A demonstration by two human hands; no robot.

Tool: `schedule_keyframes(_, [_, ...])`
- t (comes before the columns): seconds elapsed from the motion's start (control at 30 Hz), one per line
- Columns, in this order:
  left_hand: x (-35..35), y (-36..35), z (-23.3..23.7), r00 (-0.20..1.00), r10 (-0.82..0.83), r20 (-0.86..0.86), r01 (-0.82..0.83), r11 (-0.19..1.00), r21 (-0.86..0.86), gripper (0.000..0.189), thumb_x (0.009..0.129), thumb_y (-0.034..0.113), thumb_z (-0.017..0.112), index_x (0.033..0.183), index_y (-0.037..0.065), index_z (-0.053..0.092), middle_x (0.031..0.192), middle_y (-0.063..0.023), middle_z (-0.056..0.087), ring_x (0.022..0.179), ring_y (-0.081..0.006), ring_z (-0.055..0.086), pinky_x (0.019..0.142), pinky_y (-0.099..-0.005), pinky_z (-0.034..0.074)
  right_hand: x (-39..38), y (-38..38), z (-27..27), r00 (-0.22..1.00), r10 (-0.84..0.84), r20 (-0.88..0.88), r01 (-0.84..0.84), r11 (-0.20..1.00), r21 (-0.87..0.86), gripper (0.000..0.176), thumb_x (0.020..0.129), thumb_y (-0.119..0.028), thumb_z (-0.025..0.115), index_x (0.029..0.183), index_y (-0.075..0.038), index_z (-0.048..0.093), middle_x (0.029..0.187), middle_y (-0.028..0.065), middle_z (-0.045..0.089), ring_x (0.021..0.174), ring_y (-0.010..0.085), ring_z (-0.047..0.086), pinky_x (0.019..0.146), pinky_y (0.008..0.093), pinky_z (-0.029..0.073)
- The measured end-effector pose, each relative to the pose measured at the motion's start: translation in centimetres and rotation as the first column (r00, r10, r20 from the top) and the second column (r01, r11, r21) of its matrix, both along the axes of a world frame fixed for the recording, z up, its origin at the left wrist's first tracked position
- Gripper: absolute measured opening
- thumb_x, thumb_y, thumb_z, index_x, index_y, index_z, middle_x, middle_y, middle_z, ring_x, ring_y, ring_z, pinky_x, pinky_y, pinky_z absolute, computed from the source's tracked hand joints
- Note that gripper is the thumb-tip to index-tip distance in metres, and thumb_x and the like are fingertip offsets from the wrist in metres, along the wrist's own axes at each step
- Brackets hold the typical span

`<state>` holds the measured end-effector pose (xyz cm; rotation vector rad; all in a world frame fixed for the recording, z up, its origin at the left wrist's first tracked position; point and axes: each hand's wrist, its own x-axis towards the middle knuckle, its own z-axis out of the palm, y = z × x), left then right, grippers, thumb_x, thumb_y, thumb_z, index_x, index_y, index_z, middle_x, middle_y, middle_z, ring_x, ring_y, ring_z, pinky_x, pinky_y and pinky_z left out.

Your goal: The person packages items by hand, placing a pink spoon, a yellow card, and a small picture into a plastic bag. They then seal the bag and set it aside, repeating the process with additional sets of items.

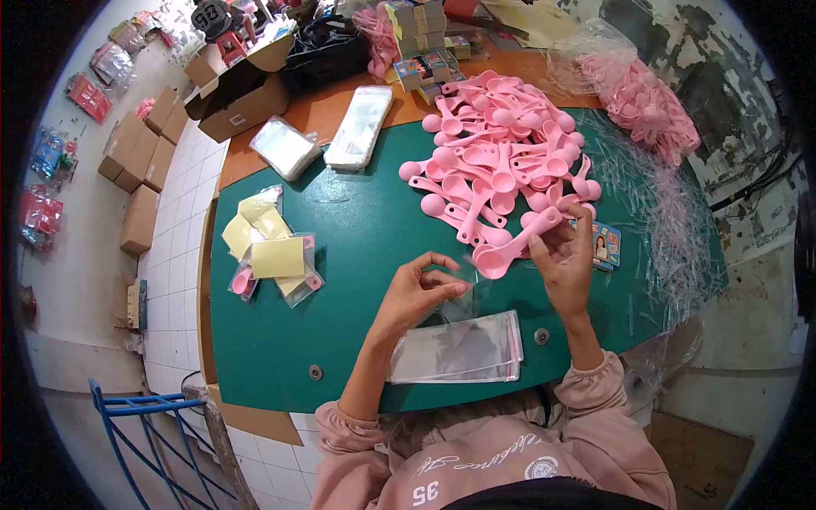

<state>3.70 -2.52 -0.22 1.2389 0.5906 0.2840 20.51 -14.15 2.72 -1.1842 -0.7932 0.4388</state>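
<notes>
My right hand (564,265) pinches a pink measuring spoon (513,248) by the end of its handle, bowl toward the left. Facing it, my left hand (418,291) has thumb and fingers closed on a clear plastic bag (464,304), whose see-through edges are hard to make out. The spoon's bowl is right at the bag's upper part. Below my hands lies a stack of clear bags (455,350) near the table's front edge. A large heap of pink measuring spoons (501,157) sits just beyond. Partly behind my right hand are printed cards (607,245).
Bagged spoons with yellow cards (277,257) lie at the left of the green table (340,306). Two more bag stacks (360,127) stand farther back. Plastic scraps (663,229) litter the right side, below a bag of pink spoons (642,106). Card stacks (419,38) and an open carton (242,106) are behind.
</notes>
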Motion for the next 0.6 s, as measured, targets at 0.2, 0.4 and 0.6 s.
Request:
schedule_keyframes(0.2, [-0.1, 0.1, 0.5, 0.998, -0.051, 0.019, 0.052, 0.997, -0.053, 0.033, 0.077, 0.006, 0.067, 0.105, -0.002, 0.052, 0.085, -0.0111, 0.066, 0.077, -0.0116, 0.062, 0.073, -0.0236, 0.048, -0.6, 0.3, 0.0, 0.998, 0.055, 0.010, -0.054, 0.998, -0.021, 0.034, 0.082, 0.004, 0.051, 0.111, -0.003, 0.037, 0.089, 0.0072, 0.052, 0.079, 0.0125, 0.058, 0.067, 0.0253, 0.053])
schedule_keyframes(0.4, [-0.3, 0.1, 0.7, 0.998, -0.039, 0.046, 0.042, 0.997, -0.068, 0.032, 0.079, 0.008, 0.065, 0.107, -0.002, 0.054, 0.085, -0.0084, 0.066, 0.077, -0.0105, 0.062, 0.073, -0.0225, 0.048, -0.3, 0.1, -0.7, 0.995, 0.093, -0.028, -0.095, 0.995, -0.041, 0.029, 0.084, 0.003, 0.050, 0.109, -0.003, 0.038, 0.082, 0.0085, 0.056, 0.070, 0.0129, 0.060, 0.062, 0.0249, 0.053])
schedule_keyframes(0.6, [-0.3, 0.1, 0.5, 0.997, -0.061, 0.039, 0.061, 0.998, -0.015, 0.030, 0.083, 0.010, 0.061, 0.109, -0.003, 0.054, 0.090, -0.0080, 0.065, 0.081, -0.0081, 0.060, 0.074, -0.0203, 0.046, -1.3, 0.0, 0.2, 0.991, 0.109, 0.083, -0.095, 0.983, -0.158, 0.030, 0.083, 0.001, 0.052, 0.110, -0.003, 0.038, 0.080, 0.0102, 0.060, 0.070, 0.0137, 0.062, 0.062, 0.0247, 0.053])
